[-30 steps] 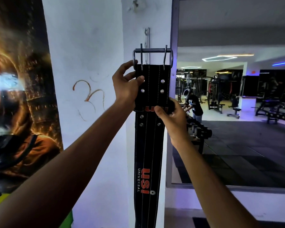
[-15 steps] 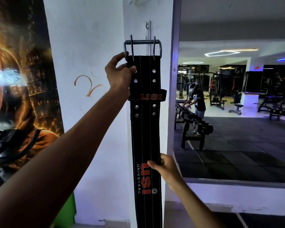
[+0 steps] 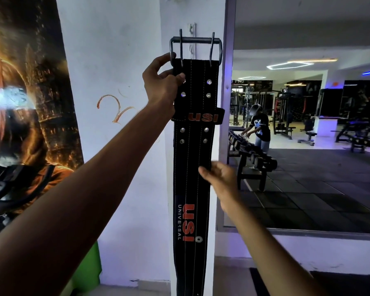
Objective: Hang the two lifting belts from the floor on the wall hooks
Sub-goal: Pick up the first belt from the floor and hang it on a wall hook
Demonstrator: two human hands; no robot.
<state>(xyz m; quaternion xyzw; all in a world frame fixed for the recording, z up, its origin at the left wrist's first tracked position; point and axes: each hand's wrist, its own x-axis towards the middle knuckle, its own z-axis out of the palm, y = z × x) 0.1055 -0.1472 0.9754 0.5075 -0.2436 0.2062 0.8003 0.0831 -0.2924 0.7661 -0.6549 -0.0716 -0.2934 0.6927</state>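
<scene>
A black lifting belt (image 3: 190,171) with red USI lettering hangs straight down in front of the white pillar. Its steel buckle (image 3: 195,42) is held up at the wall hook (image 3: 192,30), a small metal bracket on the pillar. My left hand (image 3: 161,82) grips the belt's top left edge just under the buckle. My right hand (image 3: 219,178) pinches the belt's right edge about halfway down, thumb on the front. Whether the buckle rests on the hook, I cannot tell. No second belt is in view.
A large poster (image 3: 30,103) covers the wall on the left. A big mirror (image 3: 308,124) on the right reflects the gym floor, a dumbbell rack (image 3: 252,161) and a person bent over it. A green object (image 3: 90,272) stands low on the left.
My right hand dropped from the belt's loop to low on the belt, then came back up to mid-height. The buckle stays raised at the hook, held by my left hand.
</scene>
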